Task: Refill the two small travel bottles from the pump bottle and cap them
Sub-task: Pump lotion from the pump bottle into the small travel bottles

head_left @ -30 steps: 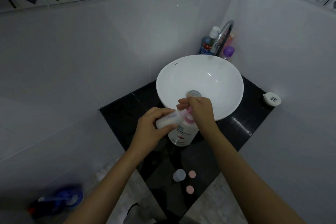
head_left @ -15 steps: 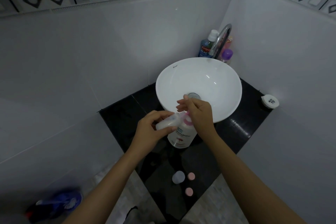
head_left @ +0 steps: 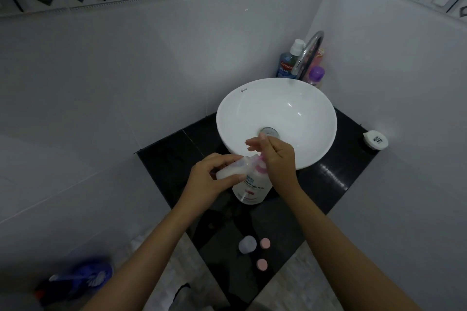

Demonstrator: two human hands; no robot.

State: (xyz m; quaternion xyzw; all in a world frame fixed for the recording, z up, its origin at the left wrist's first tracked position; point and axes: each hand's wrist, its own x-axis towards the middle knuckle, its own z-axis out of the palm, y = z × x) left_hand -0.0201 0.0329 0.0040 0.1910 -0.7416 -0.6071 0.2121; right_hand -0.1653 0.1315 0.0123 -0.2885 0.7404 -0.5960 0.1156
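Midway through a refill at a bathroom basin: left hand (head_left: 209, 179) wrapped around a small travel bottle (head_left: 231, 169), thumb and fingers curled on its pale translucent body, tilted almost on its side with the mouth turned to the pink pump head (head_left: 260, 163) just right of the grasp. Right hand (head_left: 275, 156) laid over that pump head, fingers straight and slightly spread, palm bearing down, nothing enclosed in it. Directly beneath both hands, upright on the black counter (head_left: 328, 184) and touching the front of the white basin (head_left: 278, 113): the pump bottle (head_left: 251, 189), white, rounded, with a blue-and-red label. Judging by this, first bottle in the act of filling; level inside too blurred to tell, though the body looks milky. Left to do, by the look of it: the second travel bottle (head_left: 247, 244), standing open and well below the grasp near the counter's front corner, and both pink caps (head_left: 265, 243) (head_left: 262, 264), lying loose just beside it, neither fitted. Contents of that second bottle not readable from above. Behind the basin, far from the hands: a chrome tap (head_left: 307, 53), a blue mouthwash bottle (head_left: 286, 65) and a purple-capped bottle (head_left: 316, 76).
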